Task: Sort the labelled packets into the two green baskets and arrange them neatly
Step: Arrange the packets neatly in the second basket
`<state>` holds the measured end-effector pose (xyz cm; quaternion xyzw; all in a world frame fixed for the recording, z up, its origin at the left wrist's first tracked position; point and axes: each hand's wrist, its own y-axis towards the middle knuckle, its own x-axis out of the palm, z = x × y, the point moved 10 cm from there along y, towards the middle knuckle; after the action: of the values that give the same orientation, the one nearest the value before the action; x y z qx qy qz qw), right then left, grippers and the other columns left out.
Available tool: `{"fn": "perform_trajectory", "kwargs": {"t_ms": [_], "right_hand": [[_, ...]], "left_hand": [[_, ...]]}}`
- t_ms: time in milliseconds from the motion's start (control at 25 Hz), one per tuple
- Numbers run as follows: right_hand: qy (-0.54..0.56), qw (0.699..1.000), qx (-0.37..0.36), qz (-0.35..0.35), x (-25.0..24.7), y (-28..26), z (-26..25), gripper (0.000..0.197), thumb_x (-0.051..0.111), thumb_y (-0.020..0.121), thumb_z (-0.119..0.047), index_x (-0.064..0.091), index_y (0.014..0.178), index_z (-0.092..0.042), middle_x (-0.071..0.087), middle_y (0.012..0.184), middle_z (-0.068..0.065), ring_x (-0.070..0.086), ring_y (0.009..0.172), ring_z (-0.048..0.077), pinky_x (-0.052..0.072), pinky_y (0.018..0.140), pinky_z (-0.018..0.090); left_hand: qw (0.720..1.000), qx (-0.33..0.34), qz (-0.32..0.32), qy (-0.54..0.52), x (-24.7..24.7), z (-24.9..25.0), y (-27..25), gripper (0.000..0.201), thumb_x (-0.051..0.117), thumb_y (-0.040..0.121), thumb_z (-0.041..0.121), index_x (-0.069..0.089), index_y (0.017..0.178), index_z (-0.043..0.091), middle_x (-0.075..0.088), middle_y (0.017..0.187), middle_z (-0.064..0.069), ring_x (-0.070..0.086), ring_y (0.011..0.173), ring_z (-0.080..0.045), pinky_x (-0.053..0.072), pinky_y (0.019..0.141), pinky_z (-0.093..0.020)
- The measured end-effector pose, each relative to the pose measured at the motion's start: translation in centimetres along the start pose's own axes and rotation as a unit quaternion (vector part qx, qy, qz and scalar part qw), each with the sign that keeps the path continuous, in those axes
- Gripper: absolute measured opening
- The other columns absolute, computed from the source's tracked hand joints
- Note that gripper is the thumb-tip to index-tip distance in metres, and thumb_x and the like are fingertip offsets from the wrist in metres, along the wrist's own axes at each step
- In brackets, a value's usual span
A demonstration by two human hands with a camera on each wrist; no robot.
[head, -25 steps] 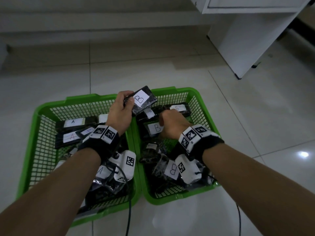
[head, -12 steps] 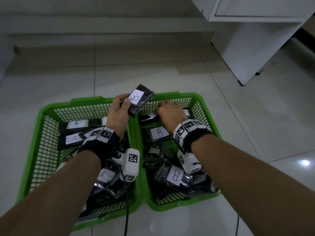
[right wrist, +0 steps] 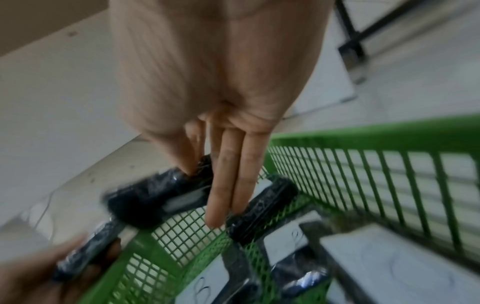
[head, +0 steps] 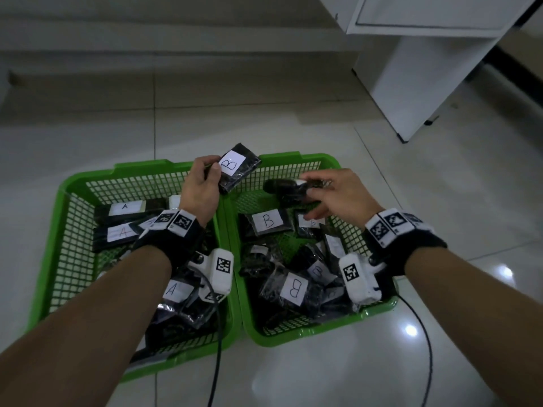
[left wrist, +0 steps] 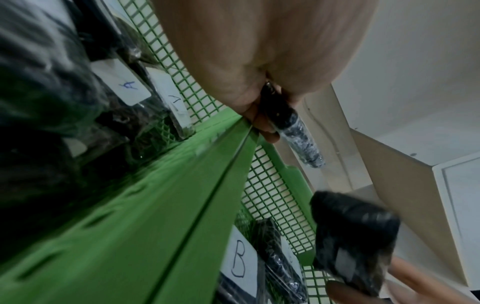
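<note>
Two green mesh baskets stand side by side on the floor. The left basket (head: pixel 67 195) holds black packets labelled A (head: pixel 125 207). The right basket (head: pixel 326 161) holds packets labelled B (head: pixel 269 221). My left hand (head: pixel 213 171) grips a black B packet (head: pixel 236 165) above the rims where the baskets meet, seen edge-on in the left wrist view (left wrist: pixel 291 127). My right hand (head: pixel 311 186) pinches another black packet (head: pixel 283 189) between thumb and forefinger above the far end of the right basket. Its label faces away. That packet (right wrist: pixel 155 197) shows with my other fingers straight beside it.
A white cabinet (head: pixel 417 69) stands on the tiled floor at the back right. A low step (head: pixel 147 57) runs across behind the baskets. Cables from the wrist cameras trail over the near rims, one on the floor (head: pixel 426 348) at the right.
My right hand has lifted a black packet out of the far end of the right basket and shifted right. The left hand keeps the B packet raised in about the same place.
</note>
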<state>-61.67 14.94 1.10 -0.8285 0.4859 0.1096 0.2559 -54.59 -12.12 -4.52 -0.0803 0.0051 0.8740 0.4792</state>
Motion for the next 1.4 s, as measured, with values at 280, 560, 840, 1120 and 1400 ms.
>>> {"fn": "perform_trajectory", "kwargs": {"t_ms": [280,560,840,1120,1400], "right_hand": [[-0.084,0.996,-0.037,-0.008,1.5,2.0,-1.6,0.059,0.091,0.069,-0.015,0.060,0.117,-0.028,0.061,0.108,-0.004,0.068,0.086,0.022,0.062,0.062,0.038],[-0.190,0.979,0.004,-0.075,6.6,5.7,-2.7,0.050,0.088,0.075,-0.010,0.063,0.119,-0.013,0.067,0.106,0.006,0.073,0.073,0.023,0.059,0.051,0.029],[-0.336,0.939,-0.054,0.041,6.5,6.8,-1.9,0.047,0.087,0.073,-0.028,0.061,0.109,-0.009,0.065,0.108,0.007,0.064,0.096,0.025,0.056,0.081,0.036],[-0.312,0.946,-0.082,0.018,6.3,6.1,-1.0,0.016,0.077,0.084,-0.013,0.078,0.100,-0.011,0.073,0.108,0.005,0.068,0.101,0.021,0.050,0.083,0.024],[-0.283,0.952,-0.107,0.048,0.8,5.1,-1.3,0.029,0.068,0.080,-0.001,0.077,0.104,-0.015,0.073,0.110,0.002,0.067,0.100,0.018,0.048,0.085,0.022]], "left_hand": [[1.000,-0.003,0.005,0.013,-0.1,0.4,-0.1,0.031,0.047,0.097,0.035,0.057,0.125,0.023,0.068,0.118,-0.003,0.067,0.106,-0.023,0.055,0.095,-0.050],[1.000,-0.022,0.018,0.013,-0.3,0.0,-0.4,0.038,0.048,0.086,0.050,0.059,0.119,0.034,0.069,0.117,0.001,0.067,0.106,-0.023,0.055,0.095,-0.051],[0.999,-0.017,0.012,0.025,-0.3,0.2,-0.4,0.041,0.047,0.088,0.050,0.059,0.122,0.031,0.068,0.117,0.001,0.066,0.106,-0.022,0.054,0.095,-0.051],[0.999,0.007,0.002,0.053,-0.4,0.6,-0.6,0.036,0.048,0.095,0.044,0.058,0.125,0.028,0.068,0.118,0.001,0.066,0.107,-0.020,0.054,0.096,-0.049],[0.993,0.041,-0.084,0.077,2.0,5.1,-1.5,0.026,0.057,0.099,0.014,0.062,0.124,0.019,0.065,0.120,0.002,0.062,0.109,-0.012,0.054,0.086,-0.024]]}}
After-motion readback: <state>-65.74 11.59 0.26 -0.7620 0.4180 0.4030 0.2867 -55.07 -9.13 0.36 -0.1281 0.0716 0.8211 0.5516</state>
